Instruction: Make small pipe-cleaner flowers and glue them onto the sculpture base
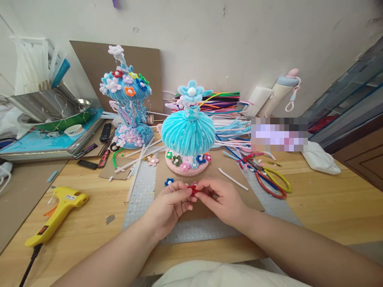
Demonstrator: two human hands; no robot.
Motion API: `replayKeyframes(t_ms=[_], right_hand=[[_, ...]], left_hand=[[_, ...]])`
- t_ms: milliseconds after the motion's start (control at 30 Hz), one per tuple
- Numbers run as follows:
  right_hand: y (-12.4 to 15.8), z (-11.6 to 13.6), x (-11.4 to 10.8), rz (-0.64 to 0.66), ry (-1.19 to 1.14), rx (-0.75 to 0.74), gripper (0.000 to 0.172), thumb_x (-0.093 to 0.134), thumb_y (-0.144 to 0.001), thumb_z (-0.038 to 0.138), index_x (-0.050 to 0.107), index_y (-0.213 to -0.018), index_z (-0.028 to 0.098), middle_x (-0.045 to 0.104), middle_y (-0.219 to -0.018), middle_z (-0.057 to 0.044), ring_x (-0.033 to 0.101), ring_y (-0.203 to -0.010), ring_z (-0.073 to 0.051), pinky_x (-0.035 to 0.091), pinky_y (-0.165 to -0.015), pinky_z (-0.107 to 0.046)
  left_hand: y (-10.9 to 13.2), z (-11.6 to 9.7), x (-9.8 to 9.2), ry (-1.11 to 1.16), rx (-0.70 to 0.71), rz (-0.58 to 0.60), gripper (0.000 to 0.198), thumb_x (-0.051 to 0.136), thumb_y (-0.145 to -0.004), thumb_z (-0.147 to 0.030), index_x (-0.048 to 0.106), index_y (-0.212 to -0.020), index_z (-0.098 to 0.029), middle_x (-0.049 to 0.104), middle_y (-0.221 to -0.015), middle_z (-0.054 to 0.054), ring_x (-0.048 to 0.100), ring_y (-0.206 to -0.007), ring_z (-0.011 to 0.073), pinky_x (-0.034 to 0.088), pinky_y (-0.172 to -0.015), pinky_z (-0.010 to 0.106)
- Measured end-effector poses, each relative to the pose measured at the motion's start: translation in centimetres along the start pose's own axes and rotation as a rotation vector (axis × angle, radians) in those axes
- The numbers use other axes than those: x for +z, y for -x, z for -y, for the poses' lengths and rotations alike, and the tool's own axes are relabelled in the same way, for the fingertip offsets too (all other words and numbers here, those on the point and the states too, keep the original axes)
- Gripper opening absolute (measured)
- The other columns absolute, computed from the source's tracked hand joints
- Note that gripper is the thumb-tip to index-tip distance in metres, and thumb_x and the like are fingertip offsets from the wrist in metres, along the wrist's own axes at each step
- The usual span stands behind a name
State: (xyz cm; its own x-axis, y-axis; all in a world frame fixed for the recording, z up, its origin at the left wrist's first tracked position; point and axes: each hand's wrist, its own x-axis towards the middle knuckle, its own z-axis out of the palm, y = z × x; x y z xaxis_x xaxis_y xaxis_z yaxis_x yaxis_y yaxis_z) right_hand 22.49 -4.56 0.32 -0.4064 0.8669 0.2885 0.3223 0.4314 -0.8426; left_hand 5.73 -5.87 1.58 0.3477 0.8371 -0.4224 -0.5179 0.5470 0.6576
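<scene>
Pale wall across upper frame; wooden table below. At centre, a cardboard sheet lies over a gridded mat. Small red fuzzy piece just below frame centre, above the cardboard. Left hand: thumb and fingers closed on its left side, remaining fingers loosely curled. Right hand: thumb and index pinching its right side. Piece partly covered by fingertips; full shape cannot be told. Blue flower, white centre, just beside left hand. Beyond the hands: turquoise dome over a pink round base set with small flowers. Upper left: second blue flower-covered structure. Lower left: yellow glue gun. Right of centre: red-handled tool.
</scene>
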Motion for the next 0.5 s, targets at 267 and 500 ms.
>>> replayKeyframes(t_ms=[267,500], right_hand=[[-0.19,0.11,-0.36,0.008,0.044,0.01,0.01,0.052,-0.083,0.024,0.059,-0.087,0.019,0.063,-0.082,-0.002,0.057,-0.07,-0.012,0.044,-0.061,-0.023],[-0.48,0.37,-0.71,0.121,0.083,-0.002,0.012,0.048,-0.084,0.023,0.059,-0.082,0.018,0.06,-0.074,-0.001,0.053,-0.066,-0.011,0.04,-0.06,-0.022]], left_hand=[[0.14,-0.16,0.11,0.001,-0.049,0.059,0.011,0.06,-0.072,-0.006,0.056,-0.079,-0.014,0.06,-0.073,0.001,0.058,-0.064,0.007,0.048,-0.059,0.017],[-0.02,-0.13,-0.13,-0.02,-0.083,0.044,0.007,0.06,-0.075,-0.013,0.061,-0.081,-0.011,0.061,-0.074,0.003,0.06,-0.066,0.0081,0.052,-0.062,0.017]])
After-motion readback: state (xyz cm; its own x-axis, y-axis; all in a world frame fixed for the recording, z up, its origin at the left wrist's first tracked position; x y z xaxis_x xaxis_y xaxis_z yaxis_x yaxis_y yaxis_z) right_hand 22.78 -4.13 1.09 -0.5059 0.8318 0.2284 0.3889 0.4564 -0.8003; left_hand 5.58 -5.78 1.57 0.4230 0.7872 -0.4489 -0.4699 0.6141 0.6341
